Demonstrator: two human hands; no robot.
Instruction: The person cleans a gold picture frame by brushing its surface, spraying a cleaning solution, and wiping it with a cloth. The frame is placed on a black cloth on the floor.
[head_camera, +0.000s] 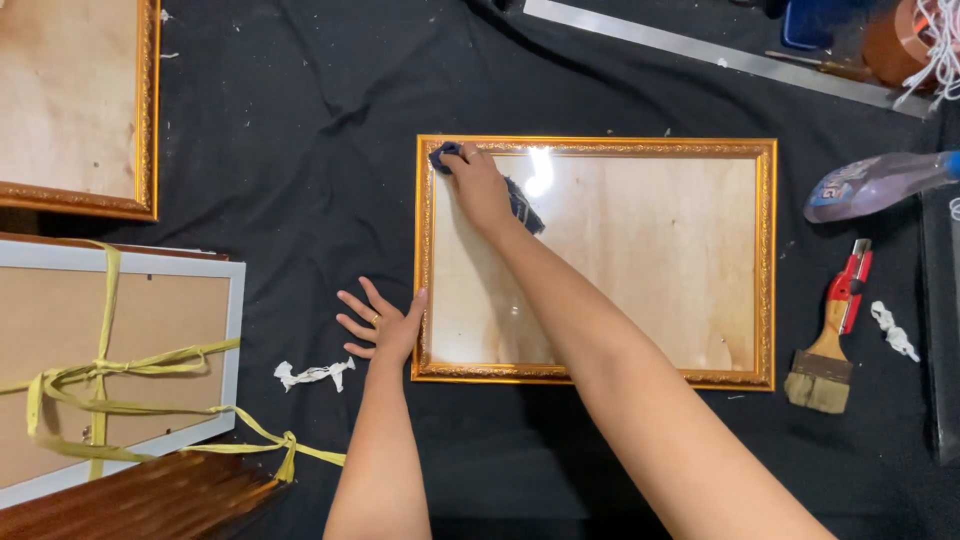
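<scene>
Head view: right hand (478, 190) pinches a dark cloth (520, 203), wiping the gold frame (767, 262) glass's upper-left corner; left hand (385, 325), fingers spread, braces its edge. Next likely calls for sweeping rightward.

- A picture-framing workshop, by the look of the table draped in black cloth (300, 150).
- Several frames lie about: an ornate gold rectangular frame with glass (765, 260), another gold-edged one (148, 110), and a white-bordered frame tied with yellow ribbon (232, 330).
- Tools sit alongside: a wooden-handled flat paintbrush (822, 365), a red utility knife (852, 285), a long metal ruler (700, 50), and a plastic spray bottle (870, 185).
</scene>
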